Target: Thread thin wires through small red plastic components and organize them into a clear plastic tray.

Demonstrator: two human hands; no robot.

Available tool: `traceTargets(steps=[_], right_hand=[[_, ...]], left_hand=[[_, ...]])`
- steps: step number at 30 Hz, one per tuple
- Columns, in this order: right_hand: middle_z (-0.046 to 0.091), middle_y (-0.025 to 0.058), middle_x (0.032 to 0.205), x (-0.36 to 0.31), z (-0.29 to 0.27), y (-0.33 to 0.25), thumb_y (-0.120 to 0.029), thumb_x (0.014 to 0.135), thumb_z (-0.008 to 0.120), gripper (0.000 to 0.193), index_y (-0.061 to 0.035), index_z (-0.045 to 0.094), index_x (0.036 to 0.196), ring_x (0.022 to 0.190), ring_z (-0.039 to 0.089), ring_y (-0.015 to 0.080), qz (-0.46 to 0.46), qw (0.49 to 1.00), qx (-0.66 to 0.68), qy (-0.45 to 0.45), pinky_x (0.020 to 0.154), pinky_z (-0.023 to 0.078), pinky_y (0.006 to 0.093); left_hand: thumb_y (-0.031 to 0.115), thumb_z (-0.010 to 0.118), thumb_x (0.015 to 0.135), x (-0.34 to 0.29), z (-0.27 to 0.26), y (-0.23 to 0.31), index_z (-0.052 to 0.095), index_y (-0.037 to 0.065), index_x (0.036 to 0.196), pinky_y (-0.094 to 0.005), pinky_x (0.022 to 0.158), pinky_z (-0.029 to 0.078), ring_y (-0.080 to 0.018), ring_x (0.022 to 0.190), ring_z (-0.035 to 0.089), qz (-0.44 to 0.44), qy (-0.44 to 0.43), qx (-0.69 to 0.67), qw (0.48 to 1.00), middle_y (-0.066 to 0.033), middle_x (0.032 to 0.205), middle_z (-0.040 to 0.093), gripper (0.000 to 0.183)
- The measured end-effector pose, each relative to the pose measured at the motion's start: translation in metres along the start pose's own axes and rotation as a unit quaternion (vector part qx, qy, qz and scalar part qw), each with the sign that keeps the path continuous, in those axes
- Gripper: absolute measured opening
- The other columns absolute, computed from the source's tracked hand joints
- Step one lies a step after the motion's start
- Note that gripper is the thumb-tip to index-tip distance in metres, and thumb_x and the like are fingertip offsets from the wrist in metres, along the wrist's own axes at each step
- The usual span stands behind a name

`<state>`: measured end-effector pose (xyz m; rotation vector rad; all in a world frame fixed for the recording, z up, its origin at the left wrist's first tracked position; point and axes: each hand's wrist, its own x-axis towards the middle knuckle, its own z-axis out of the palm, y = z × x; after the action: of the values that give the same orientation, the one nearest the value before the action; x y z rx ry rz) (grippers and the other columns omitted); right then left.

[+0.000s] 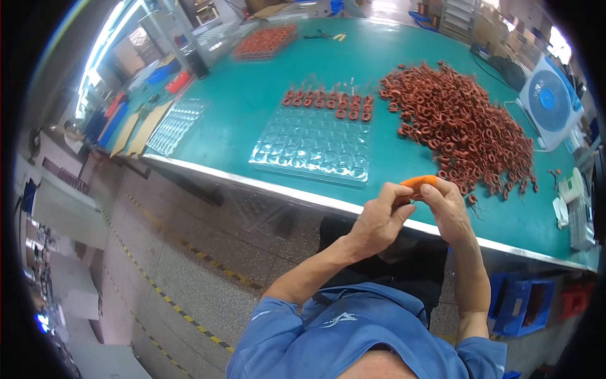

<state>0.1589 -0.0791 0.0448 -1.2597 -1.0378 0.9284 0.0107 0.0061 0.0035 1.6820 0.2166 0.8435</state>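
Both hands meet just above the table's front edge, in front of a big heap of reddish-brown wire-wound ring coils (461,120). My left hand (379,221) is closed in a pinch; what its fingers grip is mostly hidden. In my right hand (449,211), thumb and fingers close on an orange curved thing (419,181), whose kind I cannot make out. Left of the hands lies a clear plastic tray (309,148) with round pockets. Coils with upright wire leads (328,101) fill its far rows, and its nearer pockets hold none.
A filled coil tray (265,41) lies on the far left of the green table (353,50), with hand tools (325,35) near it. Another clear tray (180,126) rests at the left edge. A blue-and-white fan (550,98) stands right; blue bins (524,303) sit below.
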Motion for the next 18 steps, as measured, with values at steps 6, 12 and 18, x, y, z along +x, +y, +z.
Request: traceTargets(steps=[6,12,18], right_hand=[[0.067,0.0059,0.091,0.000,0.004,-0.005,-0.026,0.091,0.063,0.029,0.0006,0.069,0.102,0.085,0.059,0.0124,-0.055,0.998,-0.034,0.010,0.080,0.046,0.0285],[0.059,0.0092,0.089,-0.012,0.041,-0.021,0.000,0.072,0.071,0.019,0.0011,0.065,0.090,0.086,0.059,0.0303,-0.450,0.719,-0.502,0.169,0.085,0.043,0.0471],[0.060,0.0046,0.085,0.000,0.022,-0.006,-0.012,0.087,0.067,0.014,0.0021,0.069,0.085,0.079,0.057,0.0145,-0.171,0.950,-0.215,0.147,0.073,0.042,0.0257]], left_hand=[[0.008,0.062,0.093,-0.005,0.002,0.011,0.047,0.001,0.114,-0.0286,0.068,0.051,-0.0155,0.077,0.062,0.074,0.034,0.077,0.994,-0.0119,0.092,0.063,0.026],[0.009,0.061,0.094,0.003,-0.001,-0.010,0.048,0.001,0.113,-0.0316,0.071,0.052,-0.0204,0.081,0.065,0.071,0.083,0.101,0.989,-0.0144,0.090,0.064,0.024],[0.007,0.053,0.098,0.001,-0.012,-0.006,0.044,0.003,0.112,-0.0227,0.053,0.043,-0.0076,0.059,0.051,-0.030,0.023,-0.037,0.999,-0.0040,0.074,0.054,0.017]])
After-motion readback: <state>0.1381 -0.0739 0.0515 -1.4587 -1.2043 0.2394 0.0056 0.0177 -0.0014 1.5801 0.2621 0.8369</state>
